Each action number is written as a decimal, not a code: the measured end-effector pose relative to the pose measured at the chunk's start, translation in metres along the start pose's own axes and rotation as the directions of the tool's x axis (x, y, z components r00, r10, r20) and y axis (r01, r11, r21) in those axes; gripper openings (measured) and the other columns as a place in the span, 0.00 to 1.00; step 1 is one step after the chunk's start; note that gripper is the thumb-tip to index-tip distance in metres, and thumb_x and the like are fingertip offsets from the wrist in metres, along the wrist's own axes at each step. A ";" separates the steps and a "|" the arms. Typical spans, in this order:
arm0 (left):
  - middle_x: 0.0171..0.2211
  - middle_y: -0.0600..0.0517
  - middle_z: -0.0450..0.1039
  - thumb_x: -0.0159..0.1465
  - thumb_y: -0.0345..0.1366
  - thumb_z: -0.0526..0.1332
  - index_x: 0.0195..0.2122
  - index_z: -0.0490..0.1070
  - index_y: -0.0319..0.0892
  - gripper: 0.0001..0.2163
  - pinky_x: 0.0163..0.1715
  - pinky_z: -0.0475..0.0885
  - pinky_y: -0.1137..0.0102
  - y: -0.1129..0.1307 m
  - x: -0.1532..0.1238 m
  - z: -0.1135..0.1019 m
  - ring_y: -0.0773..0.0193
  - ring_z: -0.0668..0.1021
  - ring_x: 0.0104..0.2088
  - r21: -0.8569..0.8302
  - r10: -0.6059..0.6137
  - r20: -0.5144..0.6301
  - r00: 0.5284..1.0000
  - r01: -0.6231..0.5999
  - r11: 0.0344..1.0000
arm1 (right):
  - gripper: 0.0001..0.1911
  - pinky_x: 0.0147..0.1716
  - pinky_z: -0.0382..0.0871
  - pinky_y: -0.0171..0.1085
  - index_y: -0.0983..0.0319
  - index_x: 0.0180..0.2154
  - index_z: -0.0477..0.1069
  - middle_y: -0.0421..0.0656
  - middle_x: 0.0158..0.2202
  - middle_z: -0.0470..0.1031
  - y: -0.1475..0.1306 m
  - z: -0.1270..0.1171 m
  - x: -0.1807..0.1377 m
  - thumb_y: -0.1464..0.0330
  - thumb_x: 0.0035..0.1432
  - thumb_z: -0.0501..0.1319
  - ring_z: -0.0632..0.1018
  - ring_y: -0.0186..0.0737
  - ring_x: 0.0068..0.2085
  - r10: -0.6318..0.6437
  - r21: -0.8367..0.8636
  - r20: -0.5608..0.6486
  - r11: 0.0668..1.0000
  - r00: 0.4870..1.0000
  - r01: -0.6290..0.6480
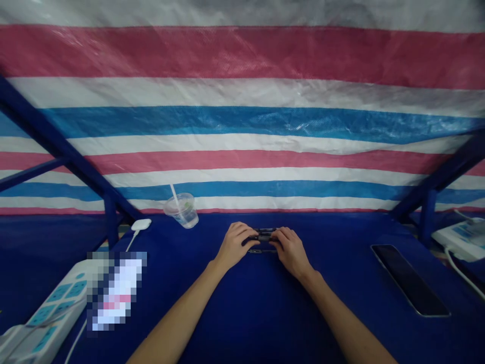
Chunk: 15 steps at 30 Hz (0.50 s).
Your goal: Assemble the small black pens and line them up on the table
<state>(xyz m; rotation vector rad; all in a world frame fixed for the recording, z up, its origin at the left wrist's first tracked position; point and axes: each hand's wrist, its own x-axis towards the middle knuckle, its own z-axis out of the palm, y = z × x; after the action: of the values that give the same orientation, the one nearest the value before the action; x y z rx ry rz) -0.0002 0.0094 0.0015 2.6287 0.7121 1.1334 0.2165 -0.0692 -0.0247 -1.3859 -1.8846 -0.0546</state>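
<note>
Both my hands meet at the middle of a blue table point(242, 313). My left hand point(235, 243) and my right hand point(290, 250) are curled around the two ends of a small black object point(264, 236) that lies between them on the table. Its shape is mostly hidden by my fingers; it looks like a short dark bar or clip. Both forearms stretch forward from the bottom edge of the view.
A clear plastic cup point(182, 210) with a straw stands behind my left hand. A dark phone point(409, 279) lies flat on the right. White power strips lie at the left point(45, 313) and far right point(460, 237). A white charger point(141, 225) and blue frame bars flank the table; a striped tarp hangs behind.
</note>
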 end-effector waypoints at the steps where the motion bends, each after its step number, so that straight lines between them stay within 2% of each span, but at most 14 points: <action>1: 0.39 0.51 0.80 0.69 0.40 0.66 0.42 0.78 0.45 0.06 0.47 0.70 0.58 0.001 0.001 -0.001 0.58 0.77 0.43 0.000 -0.010 0.017 1.000 0.010 1.000 | 0.05 0.39 0.64 0.41 0.59 0.40 0.71 0.45 0.39 0.76 0.000 -0.001 0.000 0.71 0.70 0.58 0.74 0.44 0.39 0.003 0.002 -0.014 1.000 1.000 -0.003; 6: 0.35 0.50 0.80 0.73 0.38 0.60 0.39 0.78 0.44 0.08 0.46 0.69 0.58 -0.001 0.000 -0.001 0.59 0.77 0.41 -0.002 -0.020 0.035 0.999 0.020 1.000 | 0.05 0.39 0.64 0.42 0.59 0.41 0.72 0.45 0.39 0.77 -0.002 -0.001 0.000 0.71 0.70 0.58 0.75 0.44 0.39 -0.013 -0.011 -0.010 1.000 1.000 0.013; 11: 0.35 0.51 0.80 0.71 0.37 0.62 0.39 0.79 0.45 0.06 0.45 0.70 0.59 -0.004 -0.001 0.000 0.59 0.78 0.40 -0.009 0.025 -0.003 1.000 -0.025 1.000 | 0.11 0.38 0.61 0.42 0.59 0.37 0.74 0.43 0.34 0.78 -0.001 0.001 0.001 0.71 0.72 0.56 0.76 0.42 0.36 -0.053 -0.067 0.037 0.996 0.998 0.055; 15: 0.37 0.50 0.80 0.70 0.38 0.64 0.41 0.78 0.45 0.05 0.47 0.70 0.59 0.000 0.000 0.000 0.58 0.78 0.41 -0.009 0.001 0.010 1.000 -0.001 1.000 | 0.10 0.39 0.62 0.42 0.59 0.38 0.74 0.44 0.35 0.78 0.002 0.003 0.000 0.69 0.73 0.56 0.76 0.42 0.37 -0.035 -0.050 0.021 0.998 0.999 0.036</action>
<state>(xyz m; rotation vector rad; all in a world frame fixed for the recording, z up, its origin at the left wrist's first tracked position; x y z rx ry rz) 0.0000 0.0093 0.0021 2.6256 0.7018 1.1200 0.2162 -0.0675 -0.0274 -1.3913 -1.9365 -0.1071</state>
